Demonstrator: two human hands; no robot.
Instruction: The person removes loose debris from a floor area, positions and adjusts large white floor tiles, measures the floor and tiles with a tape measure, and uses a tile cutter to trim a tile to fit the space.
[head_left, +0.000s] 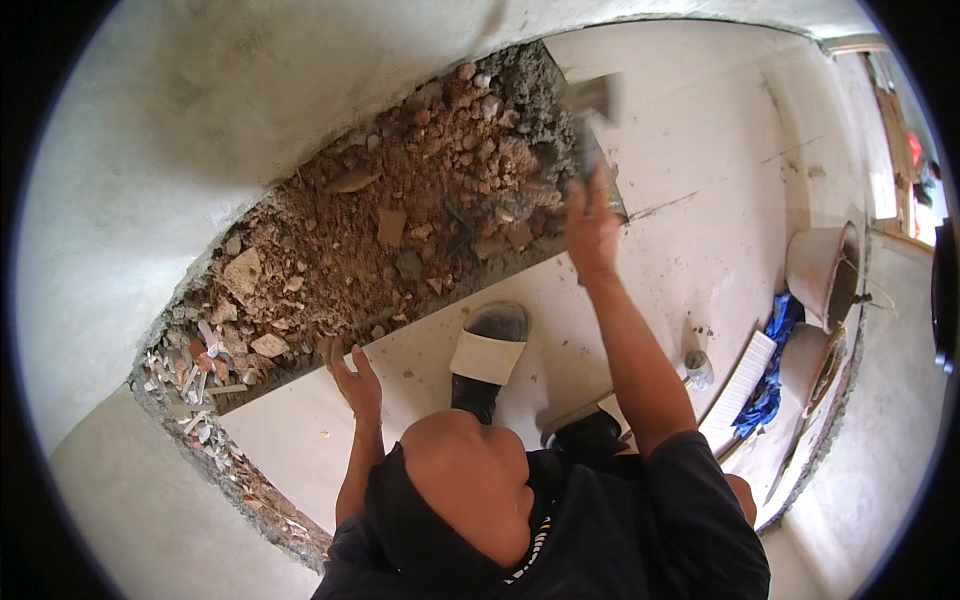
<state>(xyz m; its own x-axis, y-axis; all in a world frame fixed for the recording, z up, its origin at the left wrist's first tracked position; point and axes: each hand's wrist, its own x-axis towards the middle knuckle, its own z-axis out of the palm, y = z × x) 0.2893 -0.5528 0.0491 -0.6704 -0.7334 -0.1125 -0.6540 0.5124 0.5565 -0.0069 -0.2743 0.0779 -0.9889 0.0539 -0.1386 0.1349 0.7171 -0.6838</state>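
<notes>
The left hand [353, 380] is reaching, open and empty, to the pale floor's [300, 430] edge beside rubble [350, 250]. Farther right, the right hand [595, 235] is gripping a blurred tool [593, 100] at the rubble's right edge.

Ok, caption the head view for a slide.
The right hand grips a blurred tool near pale floor tiles; the left hand is open beside brown rubble.

I had open room over the smooth, pale floor tiles [700, 130] right of the right hand [592, 232]; a white-strapped dark slipper [487, 357] stood between the hands, and loose brown rubble [350, 250] lay beyond the left hand [357, 385].
</notes>
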